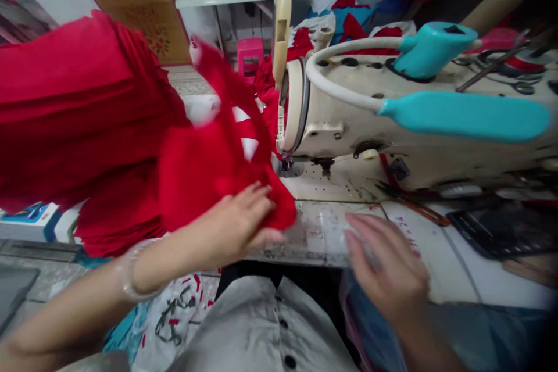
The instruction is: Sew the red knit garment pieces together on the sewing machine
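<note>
My left hand [244, 218] has its fingers and thumb closed on a red cloth piece [196, 171], left of the sewing machine's needle area. The cloth is smeared by motion, and a strip of it reaches up and away in front of the machine head. Beside it on the left lies a tall stack of red cloth pieces [82, 116]. My right hand [387, 261] is over the table's front edge, thumb apart from the fingers, with nothing seen in it. The sewing machine [349, 116] stands ahead; its presser foot [285, 165] shows by the bed plate.
A turquoise lamp [466, 116] with a white bent neck sits across the machine. Orange-handled snips [418, 209] and a dark phone [497, 229] lie at the right. Behind are a pink stool [250, 57] and heaped fabric. A bag with scraps [174, 319] is below left.
</note>
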Demonstrator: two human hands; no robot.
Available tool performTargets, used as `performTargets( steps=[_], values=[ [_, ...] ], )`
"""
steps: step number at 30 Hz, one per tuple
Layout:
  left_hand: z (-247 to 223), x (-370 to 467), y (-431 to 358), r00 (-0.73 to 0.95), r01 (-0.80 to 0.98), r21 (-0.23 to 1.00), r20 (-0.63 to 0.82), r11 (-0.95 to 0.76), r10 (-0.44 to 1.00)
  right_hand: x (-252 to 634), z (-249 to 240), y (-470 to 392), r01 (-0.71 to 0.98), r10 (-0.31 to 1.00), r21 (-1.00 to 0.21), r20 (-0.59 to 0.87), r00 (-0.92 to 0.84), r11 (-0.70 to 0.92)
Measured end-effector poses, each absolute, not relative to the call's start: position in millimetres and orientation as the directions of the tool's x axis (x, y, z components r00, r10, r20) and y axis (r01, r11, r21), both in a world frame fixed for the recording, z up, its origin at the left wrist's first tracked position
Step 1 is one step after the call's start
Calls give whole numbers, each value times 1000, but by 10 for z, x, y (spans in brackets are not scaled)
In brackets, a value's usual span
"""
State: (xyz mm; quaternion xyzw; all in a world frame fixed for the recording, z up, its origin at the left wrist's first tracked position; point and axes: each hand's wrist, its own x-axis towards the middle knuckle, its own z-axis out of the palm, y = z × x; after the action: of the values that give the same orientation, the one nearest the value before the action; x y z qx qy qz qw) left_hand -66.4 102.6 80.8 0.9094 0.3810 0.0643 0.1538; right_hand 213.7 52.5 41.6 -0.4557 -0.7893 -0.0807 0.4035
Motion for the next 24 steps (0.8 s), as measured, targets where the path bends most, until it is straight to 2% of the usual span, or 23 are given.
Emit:
performTargets(
  steps=[3,5,9,11,13,15,18,21,24],
  values=[
    [487,-483,1008,656,751,136,-43,-646,754,1882,290,523,686,654,-219,590,-473,694],
    [370,-515,1007,502,864,-10,-62,-503,863,1838,169,537,666,653,-185,498,-571,723],
    [469,-855,966,135,971,-172,-172,-165,976,1906,50,597,691,686,-172,426,-590,702],
    [581,-989,934,47,974,-206,-226,-95,973,1909,75,653,728,707,-143,419,-569,671],
    [661,-1026,929,54,977,-187,-232,-99,971,1855,122,724,784,742,-100,414,-528,613],
    [685,-983,978,103,984,-123,-177,-126,979,1757,149,800,812,755,-85,434,-492,578],
    [592,-875,1160,249,968,43,6,-249,969,1591,86,922,749,716,-154,466,-520,645],
    [384,-825,1380,491,839,206,112,-504,864,1485,-78,1040,693,699,-222,465,-544,687],
    [277,-831,1449,553,773,262,167,-578,816,1467,-213,1114,699,731,-282,463,-501,657]
  ],
)
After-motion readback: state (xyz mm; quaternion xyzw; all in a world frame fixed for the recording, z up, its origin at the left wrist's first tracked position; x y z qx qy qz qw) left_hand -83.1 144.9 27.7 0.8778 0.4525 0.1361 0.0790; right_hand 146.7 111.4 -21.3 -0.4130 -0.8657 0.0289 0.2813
